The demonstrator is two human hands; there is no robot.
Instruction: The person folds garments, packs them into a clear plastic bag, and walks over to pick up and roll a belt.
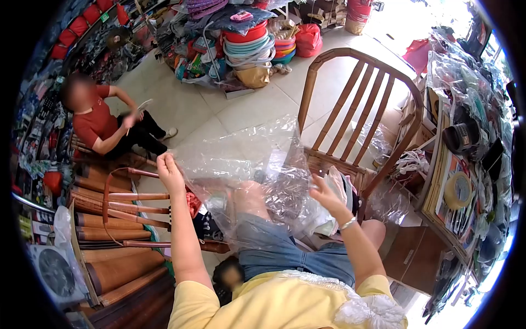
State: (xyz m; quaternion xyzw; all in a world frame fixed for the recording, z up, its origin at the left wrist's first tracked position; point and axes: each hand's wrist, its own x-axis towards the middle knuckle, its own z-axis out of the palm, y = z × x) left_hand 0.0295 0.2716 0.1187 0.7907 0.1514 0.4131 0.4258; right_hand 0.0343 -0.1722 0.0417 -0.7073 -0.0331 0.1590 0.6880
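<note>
A large clear plastic bag (235, 159) is spread in front of my lap, wrinkled and see-through. My left hand (170, 170) is closed on its upper left corner. At the bag's right side is my right hand (327, 196), its fingers stretched towards the plastic and slightly blurred; I cannot tell whether they touch it. Just beyond the right hand, folded pale clothes (334, 183) lie on the seat of a wooden chair (356, 109). Dark and red fabric (211, 222) shows behind the bag, near my left forearm.
A person in a red shirt (93, 120) sits at the left. Rolled brown mats (126, 268) and another chair's brown frame (137, 197) lie beside my left arm. Stacked basins (246, 46) stand at the back. On the right, a cluttered table (438, 181) holds a tape roll (458, 189).
</note>
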